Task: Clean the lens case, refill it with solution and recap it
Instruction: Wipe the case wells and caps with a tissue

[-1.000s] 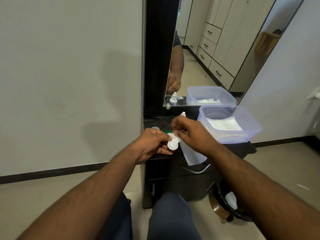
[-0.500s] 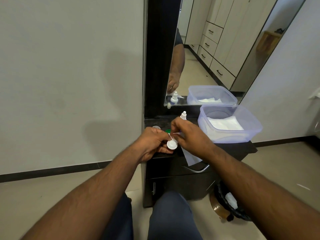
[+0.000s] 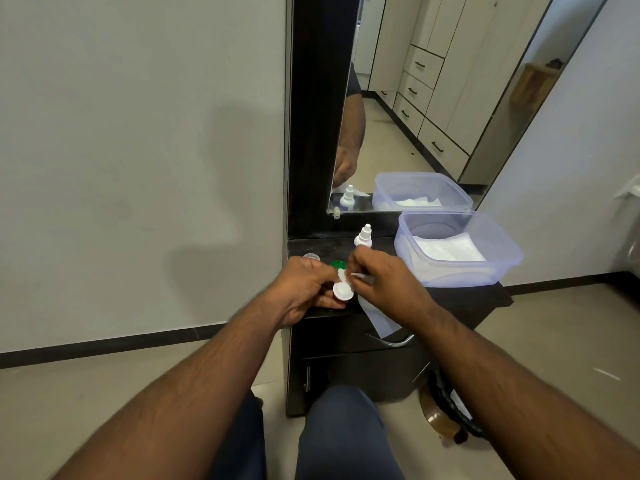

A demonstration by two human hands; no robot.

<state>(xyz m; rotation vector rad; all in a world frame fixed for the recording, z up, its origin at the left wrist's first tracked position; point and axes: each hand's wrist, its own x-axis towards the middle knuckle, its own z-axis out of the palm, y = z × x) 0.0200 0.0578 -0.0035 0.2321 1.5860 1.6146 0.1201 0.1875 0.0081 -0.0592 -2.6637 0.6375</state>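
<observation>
Two hands: left hand [image 3: 304, 289] holds one lens case [image 3: 343, 289], right hand [image 3: 384, 282] one tissue [image 3: 377, 315].

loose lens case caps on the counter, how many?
2: a clear cap behind the left hand, and a green cap just right of it, partly hidden by the fingers.

Both hands [image 3: 346, 285] curled, fingertips meeting.

The lens case [image 3: 343, 291] looks like smooth white plastic. Beside it, the tissue [image 3: 377, 315] is thin, matt paper. Behind the lens case, the tub [image 3: 460, 271] is see-through plastic. Under it, the cabinet [image 3: 349, 368] is dark wood with a shiny metal handle [image 3: 393, 341].
</observation>
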